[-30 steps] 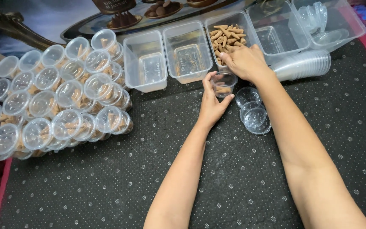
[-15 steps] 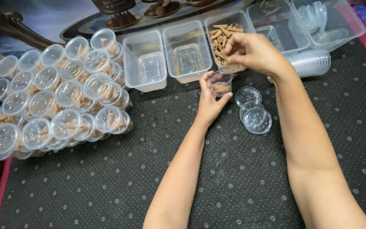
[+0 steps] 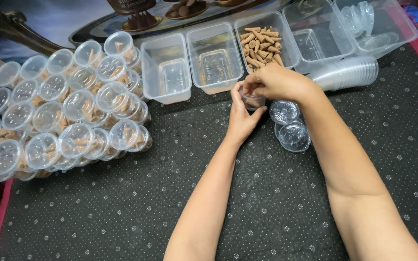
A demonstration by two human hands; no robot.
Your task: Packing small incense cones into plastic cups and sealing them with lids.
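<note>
Both forearms are extended up from the lower edge, bare, converging toward mid-frame. L hand (image 3: 242,115) is set palm-side inward, wrist straight, fingers (image 3: 236,92) curled up and round in a loose C; thumb is seen on the R side of it. R hand (image 3: 277,82) is brought in from the R, wrist bent inward, back of hand up, fingers (image 3: 250,87) bunched and pinched down just above the L hand's curl. Fingertips of both hands are met closely. R forearm is angled steeper than L.
</note>
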